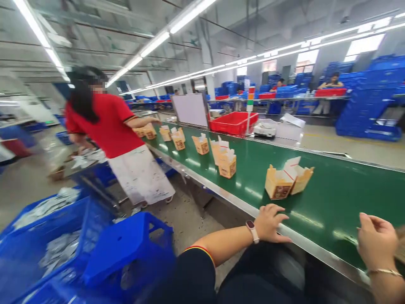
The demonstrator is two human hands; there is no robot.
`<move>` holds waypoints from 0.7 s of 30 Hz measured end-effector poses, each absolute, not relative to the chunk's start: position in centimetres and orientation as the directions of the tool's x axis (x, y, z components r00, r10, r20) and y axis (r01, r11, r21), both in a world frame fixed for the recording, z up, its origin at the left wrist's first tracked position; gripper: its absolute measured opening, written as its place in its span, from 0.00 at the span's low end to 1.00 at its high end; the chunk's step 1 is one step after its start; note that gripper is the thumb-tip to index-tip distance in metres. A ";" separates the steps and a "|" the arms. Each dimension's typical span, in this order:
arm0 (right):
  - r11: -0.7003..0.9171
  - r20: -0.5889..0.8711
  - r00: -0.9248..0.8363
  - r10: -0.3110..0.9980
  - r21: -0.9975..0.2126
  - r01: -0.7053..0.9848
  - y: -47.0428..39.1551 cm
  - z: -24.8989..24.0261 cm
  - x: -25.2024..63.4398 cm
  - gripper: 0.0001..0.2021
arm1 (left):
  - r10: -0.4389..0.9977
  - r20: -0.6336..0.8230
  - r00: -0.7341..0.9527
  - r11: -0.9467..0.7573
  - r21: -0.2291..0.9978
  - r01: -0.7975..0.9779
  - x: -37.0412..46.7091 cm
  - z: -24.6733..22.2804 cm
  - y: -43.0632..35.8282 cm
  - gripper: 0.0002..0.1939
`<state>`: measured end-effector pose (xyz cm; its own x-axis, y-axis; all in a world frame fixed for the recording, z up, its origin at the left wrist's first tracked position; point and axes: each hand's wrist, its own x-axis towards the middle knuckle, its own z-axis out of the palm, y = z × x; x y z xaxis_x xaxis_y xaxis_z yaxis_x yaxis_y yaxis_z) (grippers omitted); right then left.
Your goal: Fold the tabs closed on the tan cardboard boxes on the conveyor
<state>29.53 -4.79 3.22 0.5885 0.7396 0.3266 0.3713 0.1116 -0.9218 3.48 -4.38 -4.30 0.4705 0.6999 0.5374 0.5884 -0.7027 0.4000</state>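
Note:
My left hand (271,223) hovers by the near metal edge of the green conveyor belt (348,185), fingers apart and holding nothing. Just beyond it, two open-topped yellow paper boxes (278,184) stand together on the belt, white flaps sticking up. Over the belt at the right is my right hand (378,240), with its fingers curled in. Whether anything is pinched in them is hidden. A brown surface (401,242) shows behind that hand at the picture's edge.
More yellow boxes (227,162) stand along the belt. A person in a red shirt (109,122) reaches over its far end. Blue crates (85,228) with silvery packets and a blue stool (118,242) are at left. Beyond the belt is a red crate (232,123).

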 end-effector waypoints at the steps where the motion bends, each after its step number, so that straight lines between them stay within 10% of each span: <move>1: 0.002 0.190 0.726 0.661 -0.968 0.252 -5.0 3.2 30.2 0.18 | 0.687 0.563 0.459 -0.715 0.412 0.565 3.3 -4.6 -4.8 0.33; 7: -0.051 0.163 0.770 0.617 -0.968 0.245 -5.2 2.9 30.6 0.22 | 0.651 0.625 0.431 -0.748 0.429 0.507 2.8 -5.6 -7.6 0.26; 14: 0.181 0.285 0.172 0.943 -0.873 0.453 0.7 2.7 28.7 0.41 | 0.933 0.360 -0.030 -0.318 0.860 0.399 4.0 -0.5 -2.8 0.50; 21: 0.028 0.012 -0.089 0.996 -0.982 0.184 3.9 3.5 30.1 0.61 | 0.955 0.190 0.227 -0.237 0.951 0.200 2.2 2.4 2.8 0.43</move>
<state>30.11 3.86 3.49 -0.0889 0.9960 0.0116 0.1844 0.0279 -0.9825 2.24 2.79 2.41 0.2267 0.9552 0.1903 0.2005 -0.2370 0.9506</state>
